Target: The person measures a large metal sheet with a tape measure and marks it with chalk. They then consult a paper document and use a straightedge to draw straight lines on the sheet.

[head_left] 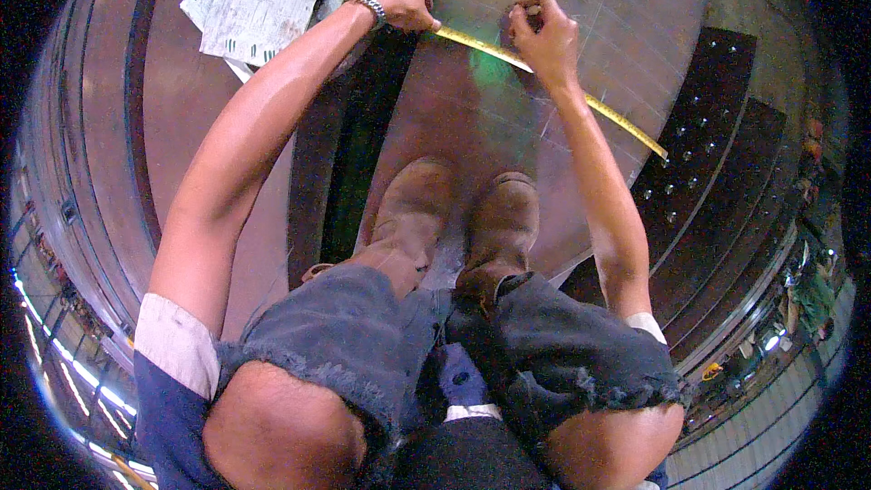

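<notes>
Yellow tape measure is stretched flat across the steel plate, pinned near one end by the clenched left hand, so that it lies straight. The right hand is pinched on a small marking tool, too hidden to identify, beside the tape. Open plate is left beyond; papers lie left.

tape's near end — hidden under left hand

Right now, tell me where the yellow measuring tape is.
In the head view, the yellow measuring tape lies stretched across the grey metal sheet, ahead of the brown boots. The left hand pins one end; the right hand presses its middle.
</notes>
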The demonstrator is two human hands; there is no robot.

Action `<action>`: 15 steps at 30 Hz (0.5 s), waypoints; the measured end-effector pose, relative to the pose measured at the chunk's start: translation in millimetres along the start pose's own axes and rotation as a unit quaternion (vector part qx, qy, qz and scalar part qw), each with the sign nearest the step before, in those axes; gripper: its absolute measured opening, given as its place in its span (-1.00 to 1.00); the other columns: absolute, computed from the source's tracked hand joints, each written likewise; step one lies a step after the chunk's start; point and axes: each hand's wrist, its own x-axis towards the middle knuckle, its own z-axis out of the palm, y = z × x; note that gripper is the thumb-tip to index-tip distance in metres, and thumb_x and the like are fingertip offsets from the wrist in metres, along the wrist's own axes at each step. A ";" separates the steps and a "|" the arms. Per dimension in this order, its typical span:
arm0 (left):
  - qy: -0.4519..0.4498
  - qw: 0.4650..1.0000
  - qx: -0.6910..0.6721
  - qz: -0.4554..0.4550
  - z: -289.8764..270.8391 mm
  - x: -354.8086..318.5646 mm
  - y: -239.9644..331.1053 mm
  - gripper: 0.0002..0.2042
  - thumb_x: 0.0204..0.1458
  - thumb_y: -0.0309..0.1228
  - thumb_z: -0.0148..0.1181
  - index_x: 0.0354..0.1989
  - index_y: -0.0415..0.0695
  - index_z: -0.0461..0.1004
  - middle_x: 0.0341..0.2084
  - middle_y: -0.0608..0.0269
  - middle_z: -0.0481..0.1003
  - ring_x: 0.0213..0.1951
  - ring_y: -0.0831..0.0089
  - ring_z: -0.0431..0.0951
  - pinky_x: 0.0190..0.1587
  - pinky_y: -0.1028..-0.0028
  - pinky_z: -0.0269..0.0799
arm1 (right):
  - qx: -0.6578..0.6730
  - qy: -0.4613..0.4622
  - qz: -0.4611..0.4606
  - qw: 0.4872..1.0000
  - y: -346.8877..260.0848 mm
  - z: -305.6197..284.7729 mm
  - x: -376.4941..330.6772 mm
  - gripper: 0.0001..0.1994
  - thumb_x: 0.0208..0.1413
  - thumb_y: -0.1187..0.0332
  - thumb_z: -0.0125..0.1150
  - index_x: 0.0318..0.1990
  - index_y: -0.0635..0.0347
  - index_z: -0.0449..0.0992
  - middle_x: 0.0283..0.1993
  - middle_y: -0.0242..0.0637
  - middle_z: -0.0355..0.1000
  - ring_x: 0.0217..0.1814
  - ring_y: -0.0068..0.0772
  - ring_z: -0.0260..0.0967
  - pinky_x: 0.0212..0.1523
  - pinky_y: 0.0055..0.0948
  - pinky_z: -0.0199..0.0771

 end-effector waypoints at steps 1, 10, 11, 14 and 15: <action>0.005 1.000 0.002 0.001 0.9 1.2 -0.9 -0.36 -0.13 0.24 0.30 -0.12 -0.11 0.65 -0.24 0.00 0.65 -0.11 0.04 0.65 -0.04 0.10 0.56 | 0.030 -0.038 0.055 0.997 -1.0 -2.3 -1.3 -0.84 0.14 0.31 0.25 -0.28 0.23 0.53 -0.46 -0.15 0.60 -0.47 -0.27 0.60 -0.44 -0.26 0.58; 0.010 1.000 0.014 -0.007 -0.6 1.6 2.9 -0.39 -0.13 0.20 0.29 -0.10 -0.07 0.65 -0.21 0.06 0.65 -0.10 0.10 0.65 -0.05 0.13 0.58 | 0.071 -0.221 0.179 0.956 22.4 -4.0 -0.8 -0.79 0.09 0.25 0.29 -0.32 0.24 0.59 -0.47 -0.26 0.59 -0.52 -0.54 0.49 -0.48 -0.43 0.48; -0.014 1.000 0.011 -0.007 -2.8 1.5 4.4 -0.31 -0.13 0.24 0.29 -0.03 -0.13 0.62 -0.17 0.01 0.64 -0.07 0.07 0.64 -0.02 0.11 0.57 | 0.079 -0.223 0.195 0.952 24.8 -4.4 -2.1 -0.78 0.09 0.24 0.30 -0.32 0.24 0.59 -0.47 -0.26 0.59 -0.51 -0.54 0.49 -0.46 -0.42 0.49; 0.052 0.998 0.011 -0.015 7.8 1.0 -1.9 -0.57 -0.14 0.13 0.29 -0.30 0.06 0.72 -0.38 0.22 0.68 -0.23 0.21 0.69 -0.15 0.19 0.60 | 0.101 -0.221 0.215 0.946 16.5 0.4 -5.8 -0.80 0.11 0.26 0.28 -0.32 0.23 0.57 -0.50 -0.30 0.56 -0.57 -0.58 0.41 -0.53 -0.46 0.39; 0.049 0.999 0.010 -0.016 7.3 1.1 -1.0 -0.57 -0.14 0.13 0.29 -0.30 0.06 0.72 -0.38 0.22 0.68 -0.24 0.21 0.69 -0.16 0.19 0.60 | 0.102 -0.213 0.207 0.949 16.3 1.7 -7.4 -0.83 0.15 0.29 0.25 -0.31 0.23 0.55 -0.53 -0.34 0.52 -0.64 -0.63 0.32 -0.63 -0.52 0.28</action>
